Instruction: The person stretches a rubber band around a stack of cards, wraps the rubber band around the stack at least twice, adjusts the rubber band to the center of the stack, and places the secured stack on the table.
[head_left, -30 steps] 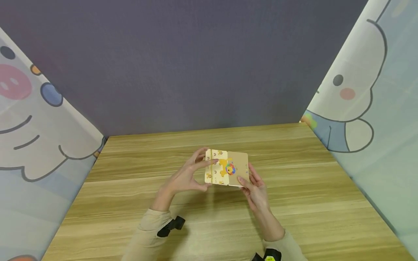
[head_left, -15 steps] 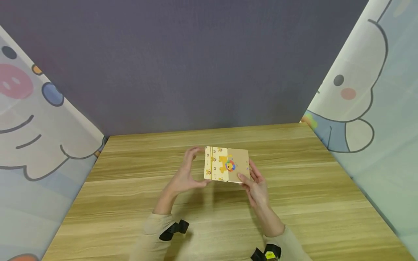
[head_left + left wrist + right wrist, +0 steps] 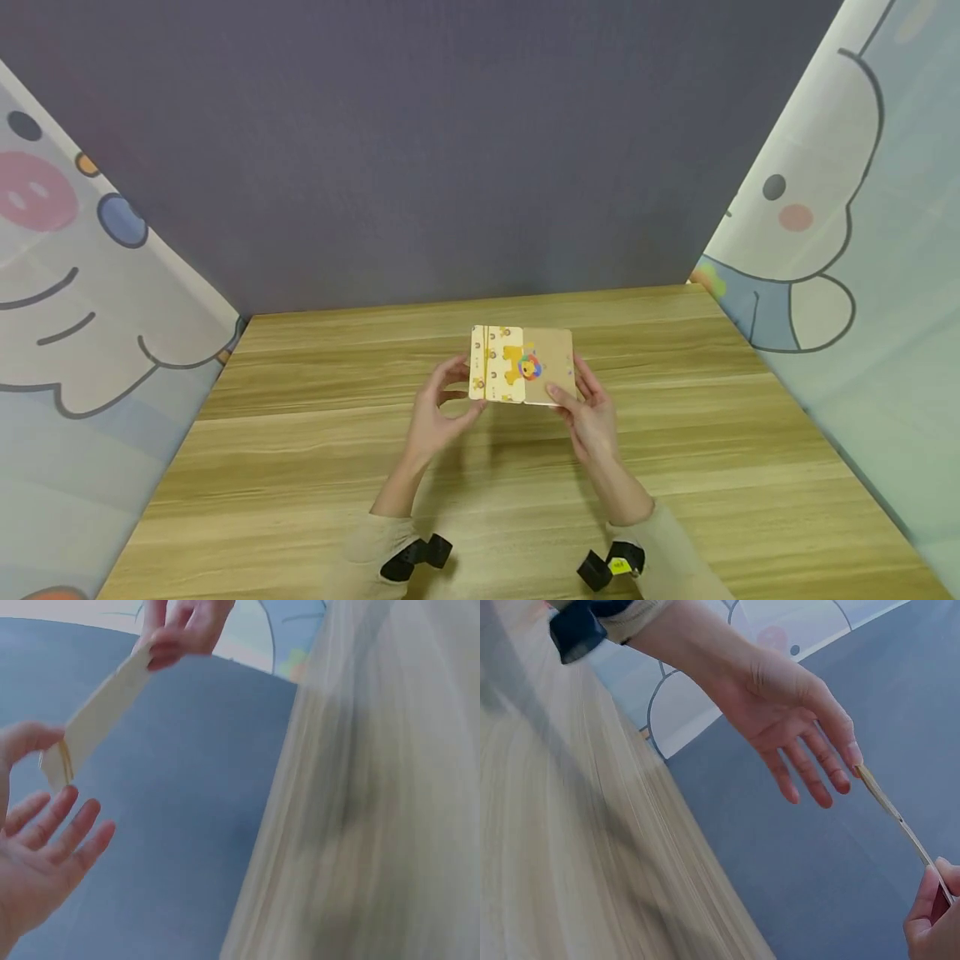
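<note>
A small notebook [image 3: 551, 358], half tan and half cream with a cartoon lion, is held up over the table. Its right end is pinched by my right hand [image 3: 596, 421], thumb on the front cover and fingers behind. A thin yellow elastic band [image 3: 486, 363] runs across the cover near the left end. My left hand [image 3: 435, 417] is at that end, its thumb at the lower left corner. In the left wrist view the left fingers [image 3: 75, 829] are spread loosely below the notebook's end. Seen from the right wrist, the notebook is nearly edge-on.
The wood-grain table [image 3: 300, 467] spreads under both hands, with a dark grey panel [image 3: 465, 167] upright behind it. Printed cartoon sheets [image 3: 810, 150] hang at both sides. A black strap with a small block [image 3: 420, 557] is on each sleeve.
My left index finger, earlier stretched across the front near the band, has come off the cover; that hand is now at the left edge. The notebook has moved slightly up in the head view.
</note>
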Action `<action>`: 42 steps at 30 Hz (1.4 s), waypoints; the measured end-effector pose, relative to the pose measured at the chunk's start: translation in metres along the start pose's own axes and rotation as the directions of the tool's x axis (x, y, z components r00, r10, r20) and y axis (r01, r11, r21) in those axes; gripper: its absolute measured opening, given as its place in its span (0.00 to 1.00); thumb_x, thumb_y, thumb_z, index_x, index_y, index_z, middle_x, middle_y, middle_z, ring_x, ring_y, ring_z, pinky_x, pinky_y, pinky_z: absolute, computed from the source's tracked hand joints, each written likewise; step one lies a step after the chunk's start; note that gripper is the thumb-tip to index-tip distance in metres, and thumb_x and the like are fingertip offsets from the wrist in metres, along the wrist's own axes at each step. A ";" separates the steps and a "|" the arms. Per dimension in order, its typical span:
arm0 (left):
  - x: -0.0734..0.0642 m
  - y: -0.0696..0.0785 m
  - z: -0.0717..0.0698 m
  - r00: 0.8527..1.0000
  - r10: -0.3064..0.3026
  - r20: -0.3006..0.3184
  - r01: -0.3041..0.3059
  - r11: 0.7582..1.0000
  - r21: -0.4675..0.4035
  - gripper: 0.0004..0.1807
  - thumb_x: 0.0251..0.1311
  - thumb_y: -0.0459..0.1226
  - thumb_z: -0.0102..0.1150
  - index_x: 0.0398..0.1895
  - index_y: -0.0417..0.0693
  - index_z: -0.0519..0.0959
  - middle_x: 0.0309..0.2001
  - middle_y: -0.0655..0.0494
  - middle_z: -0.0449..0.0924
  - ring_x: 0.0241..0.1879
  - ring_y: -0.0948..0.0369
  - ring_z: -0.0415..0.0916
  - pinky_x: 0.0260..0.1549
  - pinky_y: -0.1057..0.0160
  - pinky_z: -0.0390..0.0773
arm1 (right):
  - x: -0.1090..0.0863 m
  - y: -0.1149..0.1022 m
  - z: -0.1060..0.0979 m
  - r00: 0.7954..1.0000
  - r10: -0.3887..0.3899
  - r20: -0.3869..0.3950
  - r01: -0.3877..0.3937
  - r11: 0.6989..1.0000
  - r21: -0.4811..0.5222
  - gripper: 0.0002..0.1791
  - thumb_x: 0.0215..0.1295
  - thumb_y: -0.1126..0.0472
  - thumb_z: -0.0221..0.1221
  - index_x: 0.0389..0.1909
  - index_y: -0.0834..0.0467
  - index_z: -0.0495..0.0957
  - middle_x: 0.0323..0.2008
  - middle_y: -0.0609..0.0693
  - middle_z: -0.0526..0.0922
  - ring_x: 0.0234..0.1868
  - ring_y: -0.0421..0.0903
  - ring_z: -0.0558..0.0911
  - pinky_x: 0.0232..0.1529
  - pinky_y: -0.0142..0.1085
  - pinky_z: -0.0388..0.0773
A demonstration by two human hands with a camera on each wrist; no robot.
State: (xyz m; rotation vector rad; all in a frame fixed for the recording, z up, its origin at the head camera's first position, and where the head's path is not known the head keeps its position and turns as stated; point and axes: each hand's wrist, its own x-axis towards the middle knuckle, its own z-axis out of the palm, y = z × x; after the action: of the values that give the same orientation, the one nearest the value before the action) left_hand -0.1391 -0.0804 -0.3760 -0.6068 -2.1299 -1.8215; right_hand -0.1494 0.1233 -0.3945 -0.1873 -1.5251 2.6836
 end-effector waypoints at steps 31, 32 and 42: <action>-0.016 -0.046 0.049 0.774 -0.465 -0.430 0.172 0.808 -0.564 0.15 0.53 0.39 0.61 0.24 0.30 0.78 0.20 0.53 0.78 0.21 0.61 0.75 0.17 0.70 0.74 | 0.017 0.006 0.008 0.999 -0.036 0.029 0.036 0.999 -0.019 0.37 0.50 0.80 0.56 0.62 0.55 0.62 0.44 0.53 0.73 0.32 0.43 0.80 0.25 0.26 0.75; -0.017 -0.059 0.051 0.767 -0.462 -0.446 0.169 0.815 -0.554 0.15 0.53 0.39 0.61 0.24 0.31 0.79 0.20 0.51 0.79 0.22 0.60 0.75 0.17 0.69 0.75 | 0.017 0.006 0.008 0.999 -0.038 0.034 0.038 0.999 -0.021 0.37 0.51 0.80 0.56 0.62 0.55 0.62 0.44 0.53 0.73 0.32 0.43 0.80 0.24 0.26 0.75; -0.021 -0.079 0.062 0.754 -0.436 -0.491 0.176 0.855 -0.489 0.13 0.51 0.39 0.62 0.25 0.34 0.81 0.22 0.48 0.81 0.20 0.57 0.78 0.14 0.67 0.74 | 0.017 0.010 0.007 0.997 -0.056 0.046 0.058 0.998 -0.032 0.36 0.51 0.80 0.55 0.62 0.57 0.61 0.42 0.52 0.75 0.30 0.41 0.80 0.23 0.26 0.75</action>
State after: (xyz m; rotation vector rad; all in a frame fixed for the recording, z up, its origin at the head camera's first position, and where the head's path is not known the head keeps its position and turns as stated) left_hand -0.1546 -0.0318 -0.4646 0.2712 -1.4849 -2.2821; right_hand -0.1673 0.1139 -0.4009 -0.0839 -1.5634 2.6375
